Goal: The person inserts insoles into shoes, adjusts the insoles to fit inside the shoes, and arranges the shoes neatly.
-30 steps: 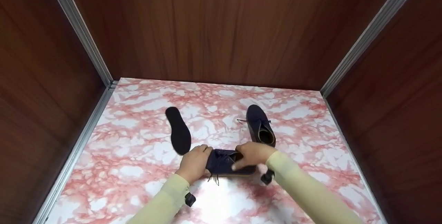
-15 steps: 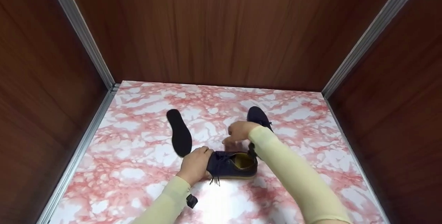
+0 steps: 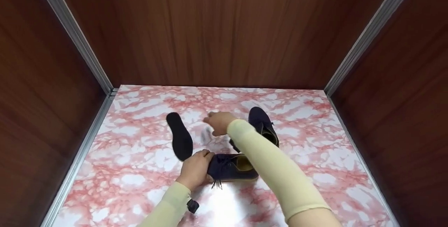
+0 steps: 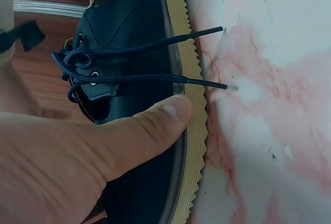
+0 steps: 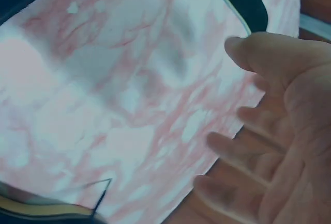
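A dark navy lace-up shoe point(image 3: 224, 167) lies sideways on the table, toe to the left, its tan lining visible at the collar. My left hand point(image 3: 196, 169) grips it over the toe; in the left wrist view the thumb point(image 4: 170, 113) presses along the sole edge point(image 4: 189, 131), near two loose lace ends point(image 4: 196, 81). My right hand point(image 3: 220, 122) is in the air beyond this shoe, its fingers spread and holding nothing. To its left a black insole point(image 3: 181, 137) lies flat, also visible at the top of the right wrist view.
A second navy shoe point(image 3: 260, 120) stands at the right, toe pointing away, partly hidden by my right sleeve point(image 3: 276, 167). The red and white marbled tabletop point(image 3: 129, 157) is enclosed by dark wood panels point(image 3: 217, 31) with metal corner strips.
My right hand has left the opening of the near shoe and moved away and leftward, toward the insole. My left hand keeps its grip on the shoe's toe.
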A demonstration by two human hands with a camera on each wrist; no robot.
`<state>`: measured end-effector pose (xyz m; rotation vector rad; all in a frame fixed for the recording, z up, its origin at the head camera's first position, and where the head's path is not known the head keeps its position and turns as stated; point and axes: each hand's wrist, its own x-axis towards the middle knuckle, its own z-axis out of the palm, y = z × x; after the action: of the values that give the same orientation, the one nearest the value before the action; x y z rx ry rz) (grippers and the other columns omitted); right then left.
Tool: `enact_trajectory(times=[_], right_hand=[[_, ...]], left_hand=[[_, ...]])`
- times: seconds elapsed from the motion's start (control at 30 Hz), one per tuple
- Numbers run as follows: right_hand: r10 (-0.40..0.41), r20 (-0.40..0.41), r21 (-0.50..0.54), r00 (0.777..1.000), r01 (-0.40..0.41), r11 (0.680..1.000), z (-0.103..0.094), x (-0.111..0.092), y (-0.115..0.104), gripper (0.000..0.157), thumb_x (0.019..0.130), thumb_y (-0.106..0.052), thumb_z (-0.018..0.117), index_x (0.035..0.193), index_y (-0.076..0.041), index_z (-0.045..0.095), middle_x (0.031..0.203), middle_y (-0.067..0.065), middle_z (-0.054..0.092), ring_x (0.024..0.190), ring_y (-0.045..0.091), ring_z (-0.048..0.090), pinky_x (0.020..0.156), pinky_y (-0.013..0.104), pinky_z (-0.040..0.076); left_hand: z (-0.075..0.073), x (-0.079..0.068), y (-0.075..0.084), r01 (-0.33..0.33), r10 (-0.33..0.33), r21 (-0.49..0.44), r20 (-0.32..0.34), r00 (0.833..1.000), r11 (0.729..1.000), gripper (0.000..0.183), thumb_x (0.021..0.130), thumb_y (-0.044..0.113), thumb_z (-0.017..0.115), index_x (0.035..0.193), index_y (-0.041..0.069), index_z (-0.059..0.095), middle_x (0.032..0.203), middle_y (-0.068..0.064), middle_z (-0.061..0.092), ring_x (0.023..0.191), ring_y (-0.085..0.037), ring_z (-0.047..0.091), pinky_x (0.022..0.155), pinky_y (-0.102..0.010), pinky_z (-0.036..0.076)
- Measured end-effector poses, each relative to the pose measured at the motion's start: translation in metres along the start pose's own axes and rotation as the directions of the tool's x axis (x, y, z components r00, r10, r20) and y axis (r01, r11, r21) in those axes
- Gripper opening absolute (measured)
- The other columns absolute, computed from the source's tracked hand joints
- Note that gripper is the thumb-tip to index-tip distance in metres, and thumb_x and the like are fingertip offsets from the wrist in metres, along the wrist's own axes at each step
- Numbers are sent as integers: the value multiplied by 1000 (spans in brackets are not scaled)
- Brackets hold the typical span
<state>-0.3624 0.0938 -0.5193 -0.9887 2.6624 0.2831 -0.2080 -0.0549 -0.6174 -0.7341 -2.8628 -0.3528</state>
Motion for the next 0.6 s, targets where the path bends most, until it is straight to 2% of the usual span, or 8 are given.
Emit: enact_trajectory(times=[0.1, 0.17, 0.27, 0.37, 0.5, 0.6], right_hand=[[-46, -4, -122, 999, 45, 992, -2, 14, -17, 67, 105, -20, 68, 167, -31, 44, 175, 3, 44, 145, 38, 62, 98, 52, 65], [-91, 1, -189, 996, 89, 978, -4, 24, -32, 74, 107, -13, 65, 171, -38, 37, 181, -3, 33, 155, 39, 53, 94, 50, 67], [-144, 14, -253, 989, 143, 957, -4, 34, -52, 84, 107, -4, 63, 172, -45, 30, 183, -12, 25, 161, 37, 45, 80, 44, 68], [-186, 33, -318, 982, 187, 929, -1, 42, -67, 86, 109, -4, 62, 172, -50, 27, 183, -16, 24, 161, 33, 45, 76, 41, 67], [-181, 94, -347, 979, 203, 916, 6, 48, -76, 85, 110, -9, 61, 171, -54, 24, 182, -19, 27, 165, 30, 40, 91, 43, 67], [-134, 146, -320, 980, 175, 931, 16, 48, -77, 76, 114, -16, 55, 169, -58, 23, 179, -19, 33, 164, 27, 41, 99, 45, 65]], left_hand=[[1, 1, -1, -21, 21, 10, -42, 999, 1000, 94, 51, 36, 108, 134, 9, 73, 126, -7, 73, 112, -28, 74, 90, -44, 66], [2, 0, -1, -12, 14, 24, -54, 998, 1000, 93, 49, 36, 108, 131, 10, 73, 123, -6, 73, 111, -27, 74, 88, -43, 66], [0, 1, 0, 24, -24, 49, 4, 1000, 999, 89, 53, 39, 107, 132, 13, 74, 126, -4, 73, 115, -26, 73, 89, -42, 66], [-3, 4, 1, 41, -47, 83, 65, 997, 996, 78, 60, 40, 104, 129, 16, 76, 128, -4, 73, 116, -26, 73, 90, -43, 67], [-2, 4, 1, 25, -31, 118, 48, 998, 993, 67, 61, 40, 102, 118, 15, 78, 125, -3, 74, 111, -26, 74, 91, -41, 66], [0, 1, 2, 15, -22, 138, 52, 998, 990, 74, 59, 44, 103, 122, 12, 77, 127, -4, 74, 114, -25, 73, 95, -38, 65]])
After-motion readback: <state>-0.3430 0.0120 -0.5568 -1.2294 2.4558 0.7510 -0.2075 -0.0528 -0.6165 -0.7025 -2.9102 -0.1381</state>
